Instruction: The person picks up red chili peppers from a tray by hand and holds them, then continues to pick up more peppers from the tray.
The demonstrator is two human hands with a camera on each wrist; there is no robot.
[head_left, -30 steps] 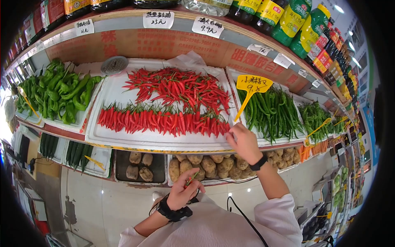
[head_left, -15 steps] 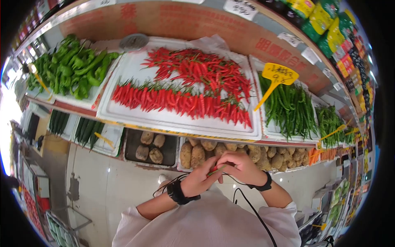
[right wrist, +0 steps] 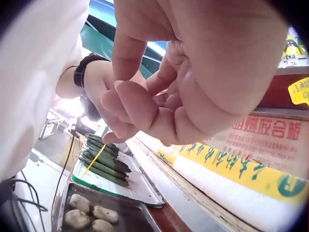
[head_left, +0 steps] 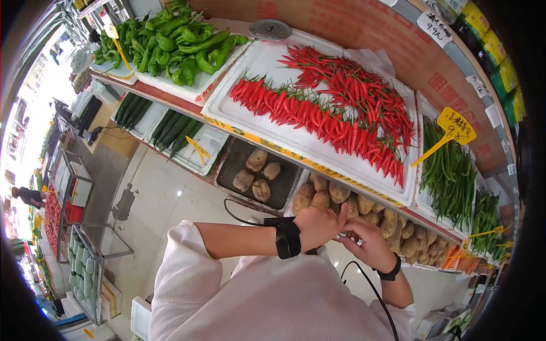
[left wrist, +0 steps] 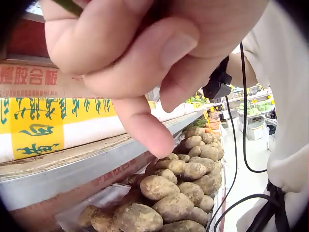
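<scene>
In the head view, the left hand (head_left: 319,228) and right hand (head_left: 368,245) meet at the fingertips in front of the lower shelf. The left wrist view shows the left hand (left wrist: 140,53) curled round something mostly hidden, with a green stem (left wrist: 70,6) sticking out at the top left. The right hand (right wrist: 193,82) has its fingers bent close to the left hand (right wrist: 104,92); whether anything is between them cannot be told. Red chili peppers (head_left: 318,119) lie on a white tray (head_left: 227,111) above, one row neatly lined up and a loose heap behind.
Green peppers (head_left: 170,45) are left of the red ones; long green chilies (head_left: 449,176) and a yellow price sign (head_left: 456,126) are on the right. Below are potatoes (head_left: 389,223), cucumbers (head_left: 170,132) and a dark tray (head_left: 224,165). A black cable (head_left: 378,301) hangs by the shirt.
The right hand has come down from the red chili row to the left hand. The head view has turned left, and both hands are now farther right in it.
</scene>
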